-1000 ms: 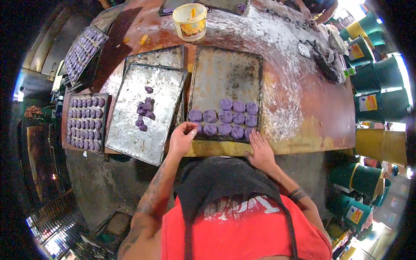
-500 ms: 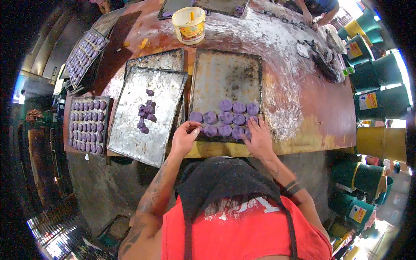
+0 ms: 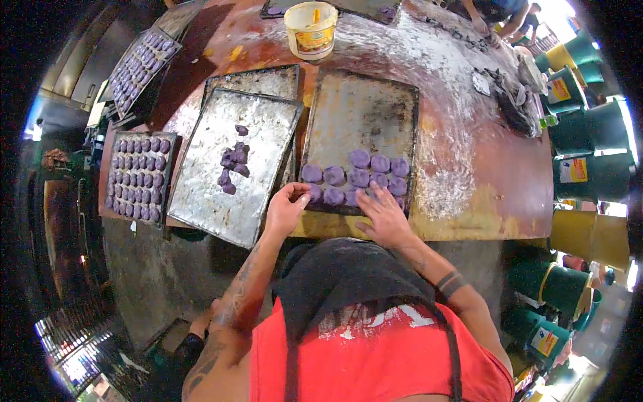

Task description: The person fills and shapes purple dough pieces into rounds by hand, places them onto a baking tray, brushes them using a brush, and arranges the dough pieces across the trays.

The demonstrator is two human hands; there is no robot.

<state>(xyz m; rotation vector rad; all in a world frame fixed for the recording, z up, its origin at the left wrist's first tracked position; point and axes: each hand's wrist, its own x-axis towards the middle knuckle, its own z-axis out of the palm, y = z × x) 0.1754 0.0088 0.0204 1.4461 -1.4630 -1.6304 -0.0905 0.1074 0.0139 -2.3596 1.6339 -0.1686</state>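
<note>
Rows of flattened purple dough rounds [image 3: 360, 177] lie on the near half of a dark metal tray [image 3: 365, 110]. My left hand [image 3: 287, 209] is at the tray's near left corner, thumb and forefinger brought together beside the leftmost near round; whether it grips anything is too small to tell. My right hand [image 3: 386, 218] lies palm down with fingers spread over the near-row rounds, its fingertips touching them and partly covering them. Left of this tray, a shiny tray [image 3: 201, 174] holds several irregular purple dough lumps [image 3: 234, 158].
Two trays of small purple pieces stand at the left [image 3: 167, 151] and back left [image 3: 177, 50]. A white bucket [image 3: 312, 41] is behind the trays. White powder covers the right side of the table [image 3: 516, 194]. Another person's hands [image 3: 487, 30] are at the back right.
My right hand has moved left from the tray's right edge onto the near-row rounds, fingers spreading. My left hand stays near the left corner. The view has shifted slightly.
</note>
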